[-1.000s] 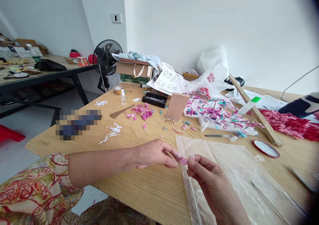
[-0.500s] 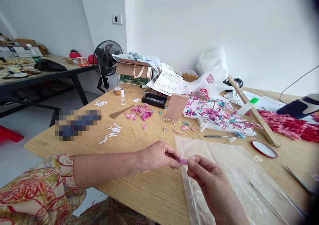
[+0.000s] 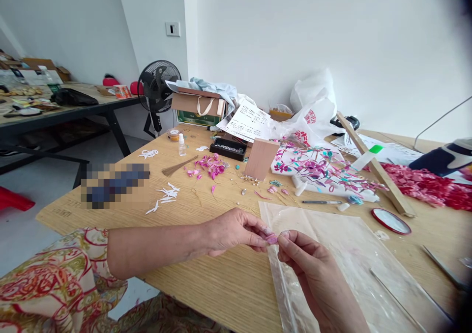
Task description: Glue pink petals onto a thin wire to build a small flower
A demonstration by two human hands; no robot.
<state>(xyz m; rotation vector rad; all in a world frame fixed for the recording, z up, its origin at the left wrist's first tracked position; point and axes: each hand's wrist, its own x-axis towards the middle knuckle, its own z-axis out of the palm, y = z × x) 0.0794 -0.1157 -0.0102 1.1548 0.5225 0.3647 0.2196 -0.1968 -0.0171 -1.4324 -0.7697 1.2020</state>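
A small pink petal-like piece (image 3: 272, 239) is pinched between the fingertips of my left hand (image 3: 236, 231). My right hand (image 3: 309, 262) closes thumb and forefinger on the piece's right end, so both hands meet at it. Beneath my right hand lies a clear plastic zip bag (image 3: 332, 230), flat on the wooden table (image 3: 206, 284). Beyond the hands is a loose heap of pink petals (image 3: 214, 166), with a single pink petal (image 3: 213, 189) nearer. White strips (image 3: 168, 193) lie left of these. A thin metal rod (image 3: 393, 293) rests on the bag.
Behind stand a wooden block (image 3: 261, 159), a black tray (image 3: 228, 149) and a small spray bottle (image 3: 182, 145). Pink and purple flower sprays (image 3: 313, 168) lie at the back right, by a wooden bar (image 3: 387, 188). A red-rimmed round dish (image 3: 391, 221) and tweezers (image 3: 442, 266) are at the right.
Almost nothing differs. Both hands stay in place on the pink piece, whose angle between the fingertips has shifted very slightly.
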